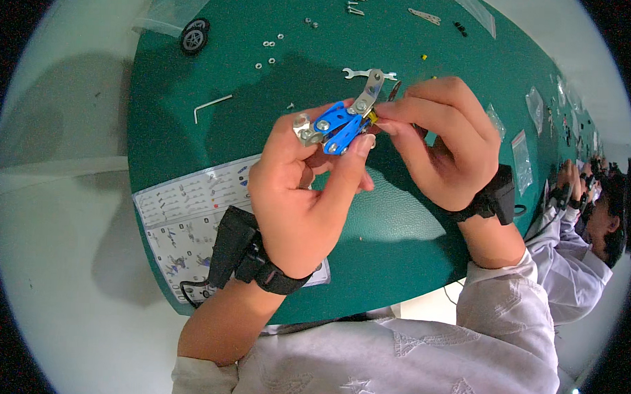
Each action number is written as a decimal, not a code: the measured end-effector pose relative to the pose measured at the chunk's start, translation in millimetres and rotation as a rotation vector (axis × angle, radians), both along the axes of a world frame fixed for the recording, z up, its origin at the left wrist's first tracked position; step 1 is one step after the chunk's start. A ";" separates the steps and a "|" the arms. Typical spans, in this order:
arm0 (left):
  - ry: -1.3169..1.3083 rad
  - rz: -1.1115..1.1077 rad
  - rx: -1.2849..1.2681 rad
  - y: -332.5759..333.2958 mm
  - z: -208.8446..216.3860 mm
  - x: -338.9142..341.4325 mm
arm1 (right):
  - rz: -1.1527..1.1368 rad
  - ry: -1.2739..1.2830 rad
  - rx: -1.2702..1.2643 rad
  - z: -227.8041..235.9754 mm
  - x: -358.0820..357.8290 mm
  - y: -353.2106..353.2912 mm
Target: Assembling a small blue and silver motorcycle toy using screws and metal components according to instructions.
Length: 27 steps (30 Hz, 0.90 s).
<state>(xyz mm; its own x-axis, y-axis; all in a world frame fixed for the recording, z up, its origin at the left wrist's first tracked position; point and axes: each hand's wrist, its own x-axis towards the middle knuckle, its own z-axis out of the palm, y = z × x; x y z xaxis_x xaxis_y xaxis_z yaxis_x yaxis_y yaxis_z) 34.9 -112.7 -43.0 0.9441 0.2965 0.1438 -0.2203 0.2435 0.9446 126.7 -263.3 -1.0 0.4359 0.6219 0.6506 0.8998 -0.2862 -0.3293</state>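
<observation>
My left hand [298,186] grips a small model assembly [340,130] made of blue plates and silver metal strips joined with screws. One silver strip sticks up from it, away from me. On the assembly's right side, the thumb and fingertips of my right hand [450,136] pinch a small yellow piece [372,118] against it. A thin dark part shows just above those fingertips; I cannot make out what it is. Behind the assembly a silver open-ended wrench [358,74] lies on the green table [398,228].
A printed instruction sheet [182,223] lies under my left forearm. Farther off are an L-shaped hex key [209,108], several nuts [269,44], black wheels [194,37], screws [355,9] and metal strips [424,17]. Plastic bags [522,162] lie at the right, where another person [585,234] sits.
</observation>
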 end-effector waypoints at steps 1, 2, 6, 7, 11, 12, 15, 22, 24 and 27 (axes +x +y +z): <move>-0.004 -0.001 0.003 -0.3 0.2 -0.4 | 0.009 -0.067 -0.012 -0.4 0.1 -0.7; -0.007 -0.002 0.006 -0.5 0.5 -0.7 | 0.018 -0.099 0.000 -2.3 0.5 -0.2; 0.031 -0.033 -0.017 1.5 2.3 -0.7 | 0.050 -0.257 -0.021 -6.4 2.9 -1.1; 0.031 -0.013 -0.014 -0.2 1.2 -0.3 | 0.058 -0.274 -0.029 -6.6 2.9 -1.5; 0.044 -0.019 -0.003 0.4 0.7 -0.8 | 0.068 -0.250 -0.029 -8.7 2.8 -2.8; 0.042 -0.018 -0.009 0.4 0.8 -0.8 | 0.062 -0.236 -0.030 -7.7 2.1 -2.7; 0.038 -0.015 -0.024 -0.2 1.6 -0.6 | 0.066 -0.157 -0.050 -1.7 1.4 -2.5; 0.066 -0.029 -0.042 2.6 4.6 -0.5 | -0.010 0.119 0.069 -4.9 -2.8 2.8; 0.069 -0.031 -0.037 3.5 3.8 -0.5 | -0.042 0.030 0.020 -6.0 -2.9 2.9; 0.050 -0.013 -0.014 1.7 0.4 -0.4 | -0.060 -0.034 0.010 -6.2 -3.6 5.1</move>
<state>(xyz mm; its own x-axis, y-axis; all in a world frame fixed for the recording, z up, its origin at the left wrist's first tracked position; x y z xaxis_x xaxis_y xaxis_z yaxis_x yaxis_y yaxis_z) 34.5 -111.0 -42.7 0.9537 0.2861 0.0926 -0.1701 0.2592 0.9507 123.0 -258.2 -7.2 0.4501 0.5888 0.6714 0.8917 -0.3372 -0.3020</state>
